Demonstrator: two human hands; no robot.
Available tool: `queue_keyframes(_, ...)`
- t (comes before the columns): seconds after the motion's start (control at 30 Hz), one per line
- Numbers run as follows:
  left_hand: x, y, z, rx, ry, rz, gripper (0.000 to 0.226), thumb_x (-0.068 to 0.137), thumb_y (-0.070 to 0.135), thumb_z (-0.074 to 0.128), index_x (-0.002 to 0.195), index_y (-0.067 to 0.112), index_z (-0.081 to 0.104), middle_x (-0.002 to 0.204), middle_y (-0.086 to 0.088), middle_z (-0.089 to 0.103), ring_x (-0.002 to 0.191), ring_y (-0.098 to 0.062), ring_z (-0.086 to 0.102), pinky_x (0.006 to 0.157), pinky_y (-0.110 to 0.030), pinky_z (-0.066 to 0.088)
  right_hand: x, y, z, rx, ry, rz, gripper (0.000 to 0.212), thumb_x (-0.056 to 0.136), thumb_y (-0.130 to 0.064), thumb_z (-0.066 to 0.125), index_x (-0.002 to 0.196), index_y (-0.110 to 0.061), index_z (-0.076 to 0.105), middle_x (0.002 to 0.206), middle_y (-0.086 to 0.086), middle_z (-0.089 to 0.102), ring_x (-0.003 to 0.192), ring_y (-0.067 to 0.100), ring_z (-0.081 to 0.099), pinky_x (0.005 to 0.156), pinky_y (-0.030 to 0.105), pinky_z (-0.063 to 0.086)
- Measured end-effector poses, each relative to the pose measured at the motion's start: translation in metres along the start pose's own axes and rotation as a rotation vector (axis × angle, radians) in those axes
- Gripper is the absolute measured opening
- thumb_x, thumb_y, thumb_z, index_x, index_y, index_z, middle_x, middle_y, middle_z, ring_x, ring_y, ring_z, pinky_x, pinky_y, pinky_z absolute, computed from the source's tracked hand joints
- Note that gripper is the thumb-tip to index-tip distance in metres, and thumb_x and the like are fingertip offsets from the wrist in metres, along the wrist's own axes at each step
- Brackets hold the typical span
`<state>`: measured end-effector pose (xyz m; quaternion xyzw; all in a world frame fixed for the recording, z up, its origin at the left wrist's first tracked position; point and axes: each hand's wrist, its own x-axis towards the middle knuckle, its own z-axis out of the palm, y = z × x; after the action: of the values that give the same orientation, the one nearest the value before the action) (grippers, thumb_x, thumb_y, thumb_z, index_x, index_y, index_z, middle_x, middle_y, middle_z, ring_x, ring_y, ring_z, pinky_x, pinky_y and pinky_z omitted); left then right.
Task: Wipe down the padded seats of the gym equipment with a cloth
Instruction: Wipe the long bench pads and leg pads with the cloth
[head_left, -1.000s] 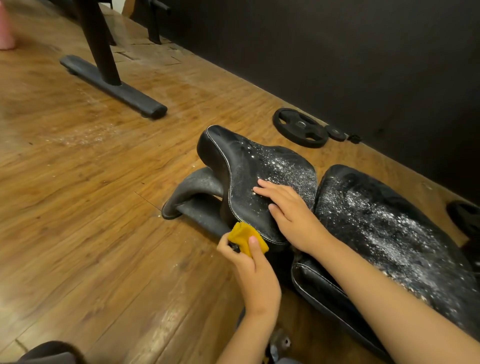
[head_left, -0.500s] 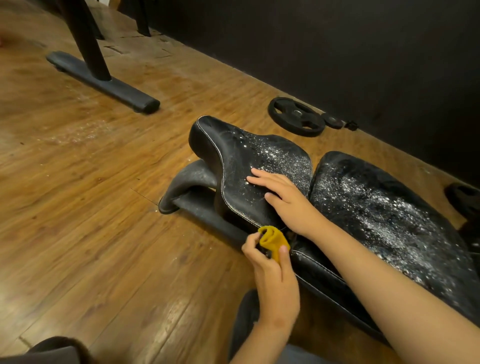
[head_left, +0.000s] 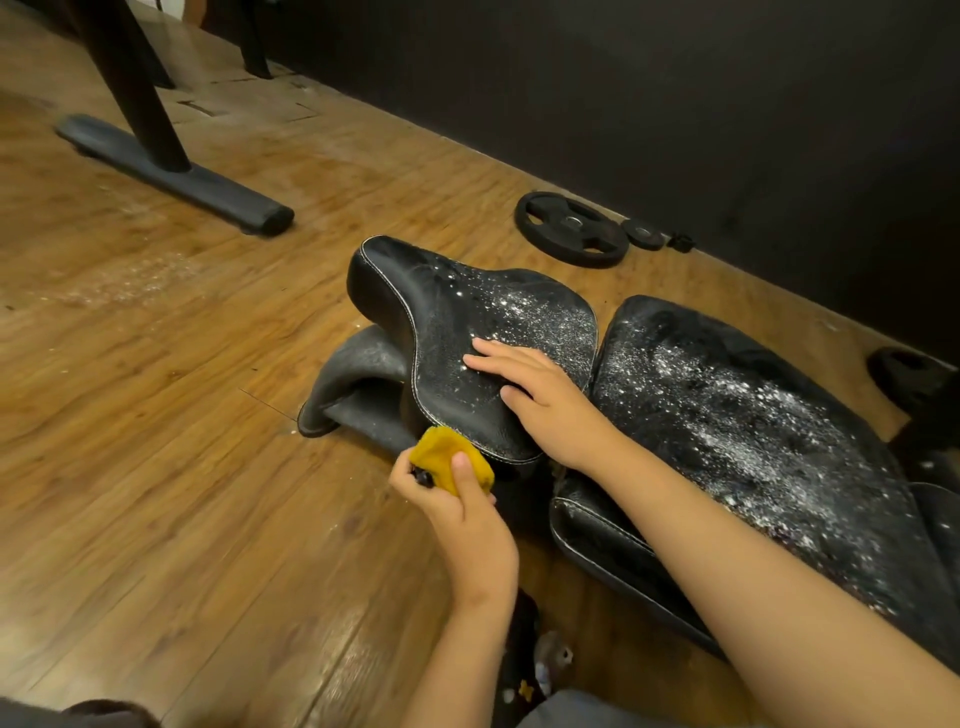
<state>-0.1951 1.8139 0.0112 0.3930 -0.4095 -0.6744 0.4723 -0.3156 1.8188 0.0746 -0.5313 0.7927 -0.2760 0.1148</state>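
A black padded seat (head_left: 457, 312) speckled with white dust sits low over the wooden floor, with a larger dusty black back pad (head_left: 753, 415) to its right. My right hand (head_left: 540, 395) rests flat on the seat's near part, fingers straight. My left hand (head_left: 457, 504) grips a bunched yellow cloth (head_left: 441, 457) against the seat's near edge, thumb over the cloth. A curved black bench foot (head_left: 353, 384) shows under the seat.
A black weight plate (head_left: 571, 228) and a smaller plate (head_left: 643, 234) lie on the floor by the dark wall. A black stand foot (head_left: 171, 176) and post cross the far left. Another plate (head_left: 906, 374) sits at the right edge. White dust marks the floor (head_left: 130, 280).
My left hand with the cloth slid right along the seat's near edge, then came back left. My right hand stays flat on the seat. The camera view shifted slightly.
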Motion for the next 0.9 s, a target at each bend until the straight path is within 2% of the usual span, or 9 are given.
queue_keyframes(0.13, 0.01, -0.001, -0.011, 0.079, -0.041, 0.058, 0.023, 0.099, 0.031, 0.046, 0.116, 0.034, 0.031, 0.114, -0.016, 0.052, 0.086, -0.029, 0.054, 0.062, -0.034, 0.048, 0.001, 0.001, 0.002, -0.015, 0.008, -0.007, 0.05, 0.095, 0.0, 0.042, 0.137, -0.028, 0.051, 0.15, -0.013, 0.038, 0.141, 0.007, 0.025, 0.119, 0.043, 0.017)
queue_keyframes(0.23, 0.03, 0.005, -0.022, 0.195, -0.064, 0.077, 0.033, 0.086, 0.054, 0.044, 0.116, 0.044, 0.033, 0.121, -0.016, 0.051, 0.102, -0.038, 0.055, 0.079, -0.054, 0.052, 0.0, 0.001, 0.002, -0.029, 0.013, -0.007, 0.051, 0.096, -0.001, 0.041, 0.137, -0.029, 0.05, 0.15, -0.013, 0.037, 0.142, 0.007, 0.025, 0.119, 0.044, 0.017)
queue_keyframes(0.27, 0.037, 0.007, -0.024, 0.215, -0.073, 0.081, 0.034, 0.086, 0.054, 0.045, 0.116, 0.041, 0.034, 0.12, -0.016, 0.051, 0.103, -0.038, 0.055, 0.079, -0.055, 0.051, 0.0, 0.001, 0.002, -0.033, 0.012, -0.006, 0.05, 0.096, -0.001, 0.041, 0.137, -0.03, 0.05, 0.15, -0.014, 0.037, 0.142, 0.006, 0.024, 0.119, 0.045, 0.016)
queue_keyframes(0.4, 0.065, 0.019, -0.03, 0.157, -0.151, 0.017, 0.02, 0.1, 0.022, 0.047, 0.115, 0.027, 0.035, 0.11, -0.005, 0.055, 0.09, -0.023, 0.053, 0.059, -0.031, 0.045, -0.001, -0.002, 0.002, -0.049, 0.002, 0.003, 0.05, 0.097, -0.002, 0.04, 0.138, -0.031, 0.049, 0.151, -0.016, 0.036, 0.142, 0.004, 0.023, 0.119, 0.044, 0.015)
queue_keyframes(0.5, 0.078, 0.027, -0.037, 0.162, -0.23, -0.017, 0.016, 0.101, 0.017, 0.045, 0.115, 0.023, 0.039, 0.096, 0.006, 0.055, 0.081, -0.016, 0.053, 0.058, -0.03, 0.043, -0.003, -0.004, 0.001, -0.054, 0.003, 0.006, 0.05, 0.098, -0.003, 0.04, 0.138, -0.03, 0.049, 0.151, -0.016, 0.035, 0.142, 0.004, 0.022, 0.119, 0.043, 0.015)
queue_keyframes(0.67, 0.113, 0.037, -0.041, 0.262, -0.348, -0.082, 0.022, 0.1, 0.013, 0.046, 0.121, 0.02, 0.044, 0.089, 0.001, 0.054, 0.069, -0.014, 0.05, 0.051, -0.027, 0.041, -0.004, -0.006, 0.001, -0.058, -0.008, 0.013, 0.049, 0.098, -0.004, 0.04, 0.138, -0.031, 0.048, 0.151, -0.017, 0.035, 0.142, 0.003, 0.021, 0.12, 0.041, 0.014)
queue_keyframes(0.73, 0.126, 0.044, -0.038, 0.33, -0.367, -0.112, 0.02, 0.098, 0.011, 0.049, 0.117, 0.019, 0.047, 0.087, 0.0, 0.056, 0.074, -0.018, 0.053, 0.057, -0.03, 0.045, -0.003, -0.005, 0.0, -0.069, -0.003, 0.009, 0.049, 0.098, -0.004, 0.04, 0.138, -0.032, 0.048, 0.151, -0.017, 0.035, 0.142, 0.003, 0.022, 0.12, 0.041, 0.014)
queue_keyframes(0.83, 0.131, 0.056, -0.04, 0.347, -0.26, -0.051, 0.029, 0.088, 0.004, 0.064, 0.111, 0.017, 0.051, 0.1, -0.005, 0.062, 0.092, -0.024, 0.058, 0.082, -0.041, 0.049, -0.003, -0.006, 0.001, -0.087, -0.008, 0.007, 0.049, 0.098, -0.004, 0.039, 0.138, -0.031, 0.048, 0.151, -0.017, 0.035, 0.142, 0.002, 0.021, 0.12, 0.04, 0.014)
queue_keyframes(0.9, 0.123, 0.069, -0.044, 0.219, -0.185, -0.04, 0.043, 0.082, 0.006, 0.073, 0.114, 0.021, 0.048, 0.105, -0.005, 0.064, 0.087, -0.019, 0.061, 0.081, -0.041, 0.05, -0.003, -0.008, -0.001, -0.066, -0.031, 0.015, 0.049, 0.098, -0.003, 0.039, 0.138, -0.03, 0.049, 0.151, -0.016, 0.034, 0.142, 0.003, 0.021, 0.12, 0.036, 0.013)
